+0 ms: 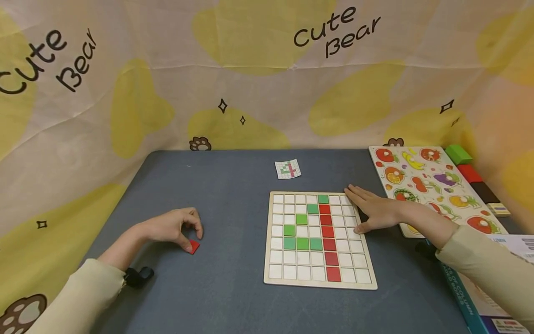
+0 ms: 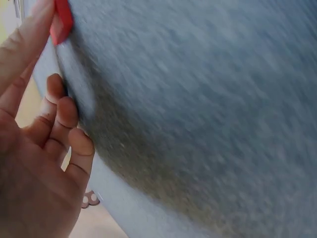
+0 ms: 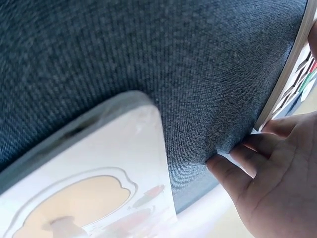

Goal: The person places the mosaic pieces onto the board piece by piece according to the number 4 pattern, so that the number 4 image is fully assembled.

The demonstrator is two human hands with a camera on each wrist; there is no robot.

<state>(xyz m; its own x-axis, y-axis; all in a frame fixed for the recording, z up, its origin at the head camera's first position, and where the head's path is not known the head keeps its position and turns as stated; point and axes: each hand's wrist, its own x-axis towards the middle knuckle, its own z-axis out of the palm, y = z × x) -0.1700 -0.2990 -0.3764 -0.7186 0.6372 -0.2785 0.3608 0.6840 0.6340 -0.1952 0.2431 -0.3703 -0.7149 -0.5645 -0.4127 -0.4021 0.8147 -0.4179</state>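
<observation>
A wooden grid board (image 1: 320, 280) lies on the grey table, filled with white tiles, a column of red tiles (image 1: 328, 232) and some green tiles (image 1: 302, 243). My right hand (image 1: 372, 209) rests flat with straight fingers on the board's right edge; that edge (image 3: 282, 89) shows in the right wrist view beside my fingers (image 3: 233, 168). My left hand (image 1: 175, 227) is at the left of the table and pinches a small red tile (image 1: 193, 246) against the cloth. In the left wrist view the red tile (image 2: 61, 22) sits at my fingertip.
A small pattern card (image 1: 288, 169) lies behind the board. A fruit peg puzzle (image 1: 434, 185) is at the right, its corner (image 3: 114, 163) close to my right hand. Green, red and black blocks (image 1: 469, 172) line the far right edge. A box (image 1: 492, 297) sits at bottom right.
</observation>
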